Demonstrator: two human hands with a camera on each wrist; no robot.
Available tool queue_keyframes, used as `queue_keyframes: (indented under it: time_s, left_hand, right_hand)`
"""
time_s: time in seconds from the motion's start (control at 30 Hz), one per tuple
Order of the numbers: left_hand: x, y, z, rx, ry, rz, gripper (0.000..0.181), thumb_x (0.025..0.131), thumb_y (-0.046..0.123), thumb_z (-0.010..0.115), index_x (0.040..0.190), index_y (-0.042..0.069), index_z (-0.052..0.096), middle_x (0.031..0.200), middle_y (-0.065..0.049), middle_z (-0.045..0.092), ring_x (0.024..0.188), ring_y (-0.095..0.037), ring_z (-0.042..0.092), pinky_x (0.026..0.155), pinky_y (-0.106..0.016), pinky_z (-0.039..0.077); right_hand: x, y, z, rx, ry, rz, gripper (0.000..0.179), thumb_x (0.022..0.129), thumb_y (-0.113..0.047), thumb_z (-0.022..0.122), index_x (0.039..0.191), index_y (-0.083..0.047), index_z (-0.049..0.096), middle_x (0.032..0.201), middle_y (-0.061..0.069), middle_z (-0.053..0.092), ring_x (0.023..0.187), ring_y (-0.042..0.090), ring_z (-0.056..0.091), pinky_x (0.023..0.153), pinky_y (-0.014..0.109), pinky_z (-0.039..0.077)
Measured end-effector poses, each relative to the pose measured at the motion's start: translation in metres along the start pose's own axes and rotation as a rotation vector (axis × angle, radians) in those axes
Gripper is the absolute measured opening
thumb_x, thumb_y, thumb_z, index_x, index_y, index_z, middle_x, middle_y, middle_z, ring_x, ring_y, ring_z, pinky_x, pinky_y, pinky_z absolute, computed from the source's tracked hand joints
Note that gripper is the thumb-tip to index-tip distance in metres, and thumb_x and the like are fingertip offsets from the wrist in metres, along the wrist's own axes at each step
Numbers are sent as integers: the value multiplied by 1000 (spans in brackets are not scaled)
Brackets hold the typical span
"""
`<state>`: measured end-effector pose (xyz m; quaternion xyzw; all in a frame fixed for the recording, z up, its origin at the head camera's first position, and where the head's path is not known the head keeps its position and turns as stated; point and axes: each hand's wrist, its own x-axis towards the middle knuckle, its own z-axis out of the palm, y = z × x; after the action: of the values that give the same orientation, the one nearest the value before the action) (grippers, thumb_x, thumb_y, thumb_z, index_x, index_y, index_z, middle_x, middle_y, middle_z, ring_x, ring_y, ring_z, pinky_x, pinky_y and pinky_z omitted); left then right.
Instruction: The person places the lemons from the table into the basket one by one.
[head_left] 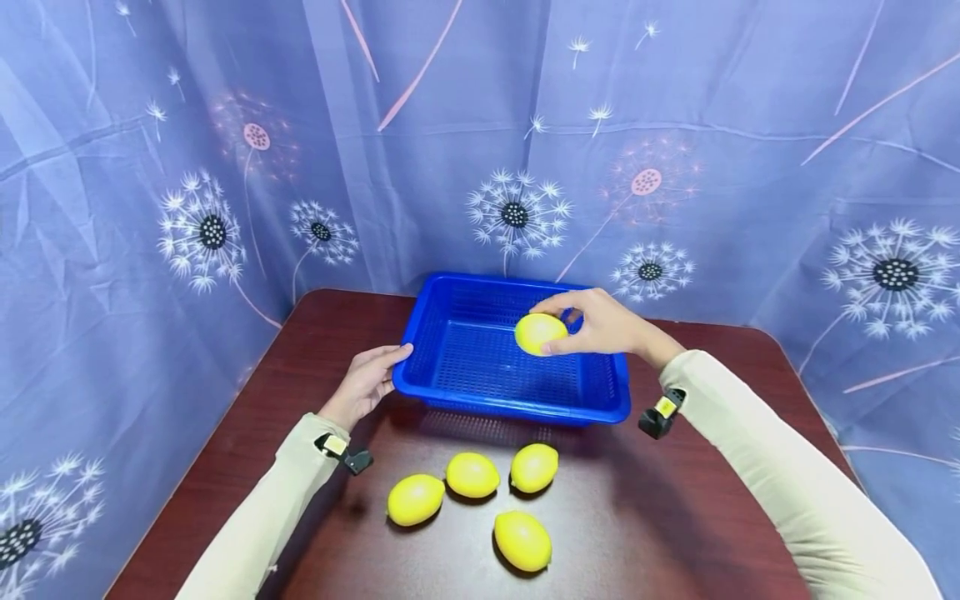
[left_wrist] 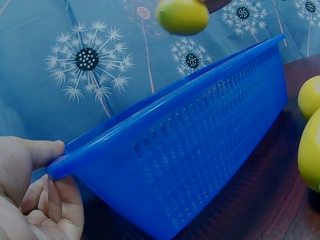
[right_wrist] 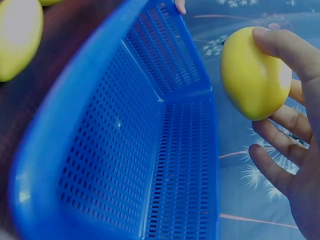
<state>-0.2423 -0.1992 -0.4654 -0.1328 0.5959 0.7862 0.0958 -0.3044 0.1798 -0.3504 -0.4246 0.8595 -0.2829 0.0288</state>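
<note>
Basket (head_left: pixel 491 402) glossy plastic; lemon (head_left: pixel 534 334) smooth; tabletop (head_left: pixel 645 517) shiny wood-grain; curtain (head_left: pixel 420 192) cloth.

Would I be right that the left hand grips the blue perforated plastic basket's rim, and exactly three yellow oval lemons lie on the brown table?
Not quite: the head view shows four yellow oval lemons on the brown table, not three.

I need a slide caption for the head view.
Right hand holds an oval yellow lemon above a blue perforated plastic basket; left hand grips its rim.
</note>
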Motion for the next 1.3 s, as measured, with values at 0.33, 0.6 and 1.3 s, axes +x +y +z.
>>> queue_keyframes:
  time_s: [0.33,0.6,1.3]
  left_hand:
    - [0,2,3,3,1,-10,18,99,19,71,110,4,67,81,2,73,71,-9,68,67,-22,58]
    - [1,3,0,-10,8,-9,10,99,19,71,102,10,68,80,3,72,70,-8,67,66,-22,58]
    - [2,-2,1,-22,-4,-16,15,99,20,71,107,7,67,84,2,73,73,-9,68,68,-23,59]
  right_hand:
    - [48,26,18,17,-45,60,49,82,-38,85,127,-22,72,122,-4,73,103,16,67,86,47,55]
    - [83,44,34,14,-80,93,50,84,-38,85,129,-21,71,121,-3,73,101,15,67,87,38,54]
    - [120,60,96,-91,-112,230,48,79,-39,87,120,-16,75,106,-4,77,92,13,67,87,34,54]
